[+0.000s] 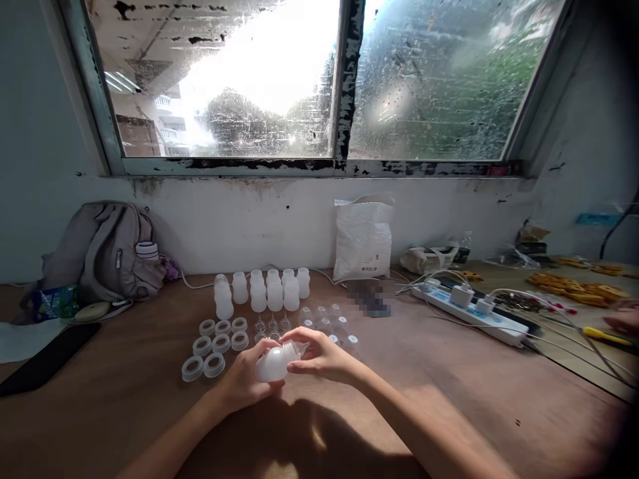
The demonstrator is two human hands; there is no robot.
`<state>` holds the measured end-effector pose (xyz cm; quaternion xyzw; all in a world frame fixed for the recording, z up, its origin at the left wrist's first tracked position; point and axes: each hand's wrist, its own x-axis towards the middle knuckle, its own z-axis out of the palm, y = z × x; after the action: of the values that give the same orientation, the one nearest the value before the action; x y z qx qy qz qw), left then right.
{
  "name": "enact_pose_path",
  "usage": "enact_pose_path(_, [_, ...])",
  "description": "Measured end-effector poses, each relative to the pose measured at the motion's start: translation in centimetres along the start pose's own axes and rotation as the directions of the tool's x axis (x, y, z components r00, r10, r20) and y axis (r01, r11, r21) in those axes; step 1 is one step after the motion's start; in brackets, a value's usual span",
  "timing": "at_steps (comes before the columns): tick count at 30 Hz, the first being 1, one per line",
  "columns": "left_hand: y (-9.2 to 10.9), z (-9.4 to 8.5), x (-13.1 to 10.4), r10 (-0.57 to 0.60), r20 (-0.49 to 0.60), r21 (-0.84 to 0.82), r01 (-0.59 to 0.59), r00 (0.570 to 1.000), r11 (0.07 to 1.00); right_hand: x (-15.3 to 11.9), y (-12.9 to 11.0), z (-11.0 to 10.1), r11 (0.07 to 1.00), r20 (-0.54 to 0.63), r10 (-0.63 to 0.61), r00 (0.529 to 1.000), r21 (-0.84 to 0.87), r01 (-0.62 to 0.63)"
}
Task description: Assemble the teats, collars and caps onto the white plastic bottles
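Note:
A frosted white baby bottle (272, 367) lies tilted on its side above the table, its ribbed neck pointing right. My left hand (243, 380) is closed round its body. At the neck end, my right hand (327, 358) pinches a clear bottle nipple (301, 348), partly hidden by the fingers. Left of my hands lie several translucent collar rings (220, 342) in rows. Just behind my hands stand several clear nipples (272, 322), and clear dome caps (324, 322) sit beside them. Farther back, several frosted bottles (274, 293) stand upright in rows; one at the left wears a clear cap.
A backpack (107, 249) and a black phone-like slab (50, 359) are at left. A white plastic bag (363, 239) leans on the wall. On the right lie a power strip (474, 313) with cables, yellow pieces (574, 287) and another person's hand (625, 319).

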<state>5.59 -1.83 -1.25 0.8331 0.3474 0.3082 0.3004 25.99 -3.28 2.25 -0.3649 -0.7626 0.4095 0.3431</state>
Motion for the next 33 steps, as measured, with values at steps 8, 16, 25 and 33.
enact_pose_path(8, [-1.8, 0.3, -0.1, 0.323, -0.082, 0.500, -0.241, 0.943, 0.832, 0.3, 0.9, 1.3, 0.986, -0.035, 0.140, 0.990, 0.096, -0.136])
enact_pose_path(16, [-1.5, 0.1, -0.4, 0.281, -0.075, 0.492, -0.210, 0.957, 0.845, 0.2, 1.1, 1.4, 1.000, -0.064, -0.013, 0.998, 0.011, 0.014])
enact_pose_path(25, [-1.6, 0.5, -0.5, 0.398, 0.017, 0.537, -0.344, 0.917, 0.770, 0.3, 1.4, 1.9, 0.955, -0.019, 0.297, 0.955, -0.020, -0.297])
enact_pose_path(33, [-2.4, 0.1, 0.0, 0.395, 0.017, 0.625, -0.318, 0.918, 0.713, 0.2, 1.0, 0.4, 0.997, -0.057, 0.082, 0.995, -0.005, -0.082])
